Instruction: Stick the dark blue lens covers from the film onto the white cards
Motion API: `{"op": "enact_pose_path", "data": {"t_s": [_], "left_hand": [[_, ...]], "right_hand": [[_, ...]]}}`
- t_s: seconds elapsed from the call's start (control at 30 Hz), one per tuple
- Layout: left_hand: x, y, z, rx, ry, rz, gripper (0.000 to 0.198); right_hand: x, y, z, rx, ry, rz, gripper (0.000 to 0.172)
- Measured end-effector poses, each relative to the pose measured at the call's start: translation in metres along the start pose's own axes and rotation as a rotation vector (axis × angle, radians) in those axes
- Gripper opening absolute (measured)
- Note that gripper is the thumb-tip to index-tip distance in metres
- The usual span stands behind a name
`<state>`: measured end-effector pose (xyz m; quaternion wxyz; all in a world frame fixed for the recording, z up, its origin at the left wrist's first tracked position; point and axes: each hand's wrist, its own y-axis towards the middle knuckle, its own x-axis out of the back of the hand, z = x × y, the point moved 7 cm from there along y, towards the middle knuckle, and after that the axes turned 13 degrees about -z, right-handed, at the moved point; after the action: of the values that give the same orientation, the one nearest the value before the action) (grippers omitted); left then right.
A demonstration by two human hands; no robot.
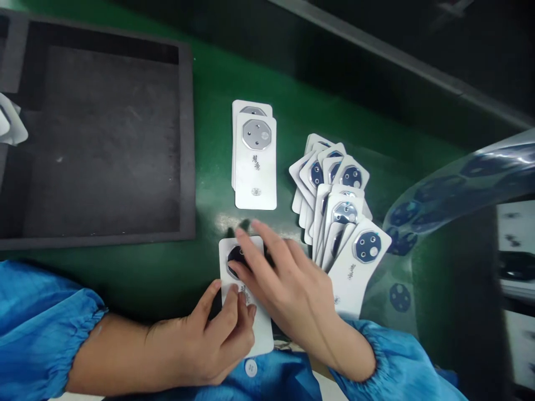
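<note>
My left hand (213, 340) grips the lower part of a white backing card (264, 334) at the table's near edge. A dark round lens piece (237, 259) sits on the card's upper part. My right hand (288, 278) lies over it, fingers spread, fingertips on the card and lens piece, partly hiding them. Above stands a small stack of white cards (254, 178), each with a silver lens cover. To the right of my right hand, a fanned pile of similar cards (340, 223) touches its fingers.
A black foam tray (186, 145) sits at the left on the green mat (217, 72). Several white cards (10, 122) lie at the far left edge. A clear film strip (434, 206) carrying dark lens pieces curves in at the right.
</note>
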<state>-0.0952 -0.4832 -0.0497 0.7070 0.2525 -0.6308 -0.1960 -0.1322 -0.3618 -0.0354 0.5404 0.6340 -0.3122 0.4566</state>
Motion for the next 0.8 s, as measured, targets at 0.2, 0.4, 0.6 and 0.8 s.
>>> {"op": "enact_pose_path", "data": {"t_s": [0.2, 0.4, 0.6, 0.8], "left_hand": [[-0.001, -0.003, -0.004, -0.012, -0.004, 0.043, 0.034], [0.001, 0.000, 0.002, -0.068, -0.015, 0.013, 0.033], [0.000, -0.003, -0.002, -0.060, 0.020, 0.006, 0.033], [-0.002, -0.004, -0.007, -0.082, 0.064, 0.049, 0.033]], "right_hand": [[-0.014, 0.000, -0.011, -0.152, 0.094, -0.018, 0.060], [-0.025, -0.007, -0.014, -0.287, 0.088, 0.089, 0.049], [-0.024, -0.010, -0.019, -0.310, 0.043, 0.085, 0.049], [-0.021, -0.011, -0.020, -0.302, -0.021, 0.013, 0.047]]}}
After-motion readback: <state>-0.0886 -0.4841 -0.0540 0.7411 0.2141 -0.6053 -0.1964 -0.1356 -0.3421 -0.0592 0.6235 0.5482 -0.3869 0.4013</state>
